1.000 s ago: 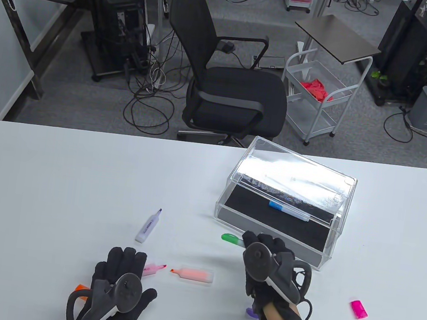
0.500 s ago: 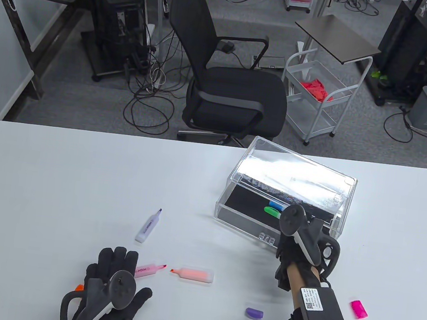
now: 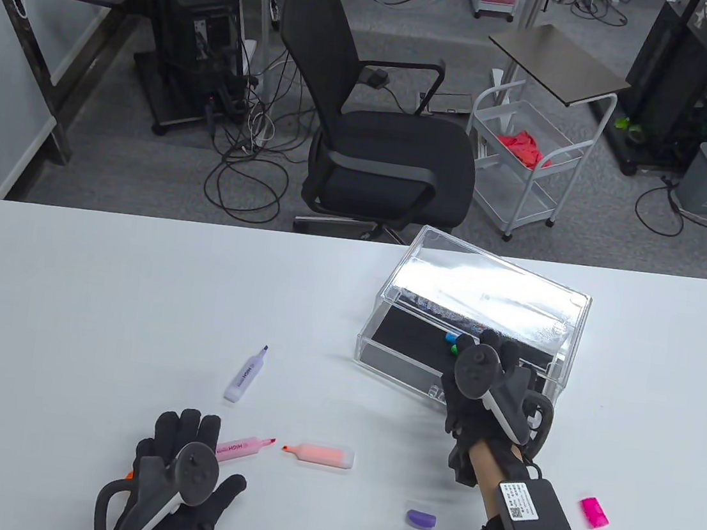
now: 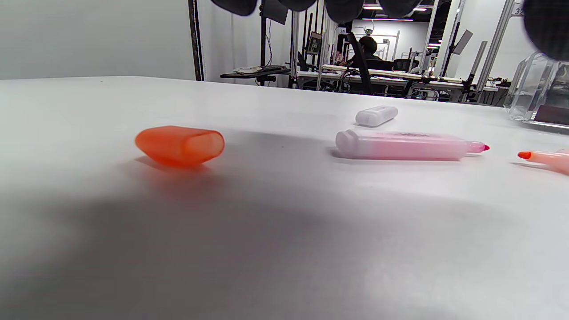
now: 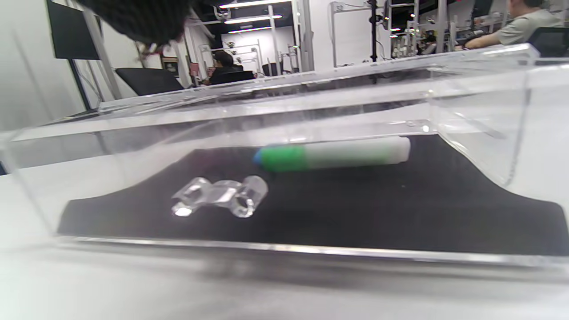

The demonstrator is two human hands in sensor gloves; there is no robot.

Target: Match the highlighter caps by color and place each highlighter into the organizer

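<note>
The clear acrylic organizer stands at the right with its black-lined drawer pulled out. My right hand reaches into the drawer with its fingers extended. The capped green highlighter lies free on the lining beside the blue-capped one. My left hand lies flat on the table with straight fingers, covering the rear end of the uncapped pink highlighter. An orange cap sits just left of that hand. The uncapped orange highlighter and purple highlighter lie nearby. A purple cap and a pink cap lie at the lower right.
The organizer's clear lid overhangs the back of the drawer, and a clear handle sits on the drawer's front wall. A black office chair and a white cart stand beyond the table's far edge.
My right hand carried the green highlighter from the table into the drawer and let it go. My left hand slid slightly back and left.
</note>
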